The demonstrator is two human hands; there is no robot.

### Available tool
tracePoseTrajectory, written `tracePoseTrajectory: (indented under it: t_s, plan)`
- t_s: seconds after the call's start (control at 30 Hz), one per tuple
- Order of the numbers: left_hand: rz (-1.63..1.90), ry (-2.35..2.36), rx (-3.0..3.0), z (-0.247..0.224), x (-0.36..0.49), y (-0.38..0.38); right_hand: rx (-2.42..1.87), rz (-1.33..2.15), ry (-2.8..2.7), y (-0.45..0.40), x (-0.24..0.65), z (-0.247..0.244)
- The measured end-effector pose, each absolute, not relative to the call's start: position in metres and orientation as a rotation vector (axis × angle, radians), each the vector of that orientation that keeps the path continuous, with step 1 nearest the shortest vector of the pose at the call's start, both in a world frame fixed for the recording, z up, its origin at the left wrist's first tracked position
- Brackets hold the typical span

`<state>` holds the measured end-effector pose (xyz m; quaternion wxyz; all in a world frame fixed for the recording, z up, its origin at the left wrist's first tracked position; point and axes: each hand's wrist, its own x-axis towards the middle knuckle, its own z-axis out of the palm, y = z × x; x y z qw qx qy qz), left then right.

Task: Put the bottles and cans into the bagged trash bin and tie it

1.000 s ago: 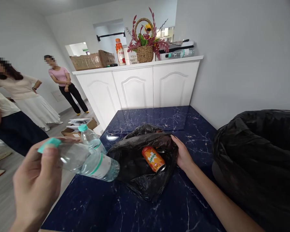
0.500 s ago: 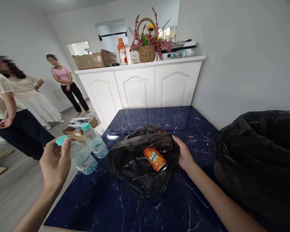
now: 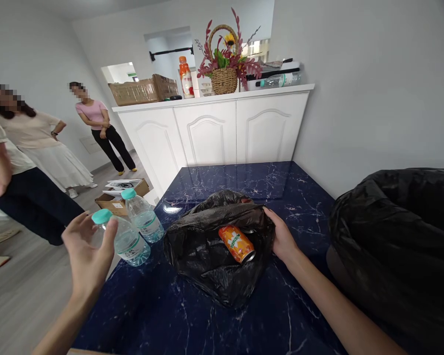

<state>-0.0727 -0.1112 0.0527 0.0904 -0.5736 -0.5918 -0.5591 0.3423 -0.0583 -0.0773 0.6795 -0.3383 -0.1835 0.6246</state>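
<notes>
Near the table's left edge, my left hand (image 3: 91, 246) is open, thumb and fingers apart around the upper part of a clear plastic water bottle (image 3: 130, 244) with a turquoise cap. That bottle stands on the table. Just behind it is a second water bottle (image 3: 146, 217), also upright and capped. My right hand (image 3: 281, 236) grips the right rim of a black plastic bag (image 3: 214, 261), thumb on top and the other fingers mostly hidden. In the bag's open mouth lies an orange Mirinda can (image 3: 237, 244) on its side.
A bin lined with a black bag (image 3: 350, 236) stands right of the dark blue marbled table (image 3: 163, 315). Beyond the table is a white cabinet (image 3: 210, 128) bearing a flower basket (image 3: 224, 80), bottles and a box. Several people stand at the left, near a cardboard box (image 3: 114, 204).
My left hand has let go of the front bottle's cap, its thumb and fingers spreading apart. The bottle now stands more upright. My right hand stays on the bag.
</notes>
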Motion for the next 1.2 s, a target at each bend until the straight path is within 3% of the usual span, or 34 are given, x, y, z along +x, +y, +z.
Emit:
tracePoseTrajectory:
  t_s: [0.1,0.17,0.27,0.37,0.6,0.77,0.9,1.03,1.2]
  plan:
    - [-1.643,-1.395,-1.493,0.041,-0.048,-0.13,-0.762,1.413,-0.409,-0.058,0.343,-0.078]
    - [-1.579,-1.283,-1.733,0.033,-0.019,-0.144,-0.765,1.419,-0.408,-0.058,0.343,-0.079]
    - [-0.978,-1.181,-2.617,0.021,0.033,-0.152,-0.767,1.42,-0.4,-0.057,0.344,-0.079]
    - [-0.493,-0.847,-2.896,0.013,0.075,-0.139,-0.752,1.415,-0.397,-0.057,0.343,-0.079]
    - [-0.126,-0.679,-2.913,0.012,0.122,-0.1,-0.696,1.433,-0.401,-0.057,0.344,-0.074]
    - [-0.395,-0.799,-2.91,0.016,0.115,-0.107,-0.683,1.44,-0.383,-0.052,0.346,-0.076]
    - [-1.076,-1.239,-2.841,0.021,0.09,-0.141,-0.697,1.442,-0.361,-0.049,0.347,-0.081]
    - [-1.637,-1.866,-2.369,0.019,0.047,-0.182,-0.719,1.451,-0.36,-0.05,0.346,-0.083]
    - [-1.842,-2.402,-1.693,0.001,-0.023,-0.214,-0.747,1.461,-0.37,-0.053,0.347,-0.082]
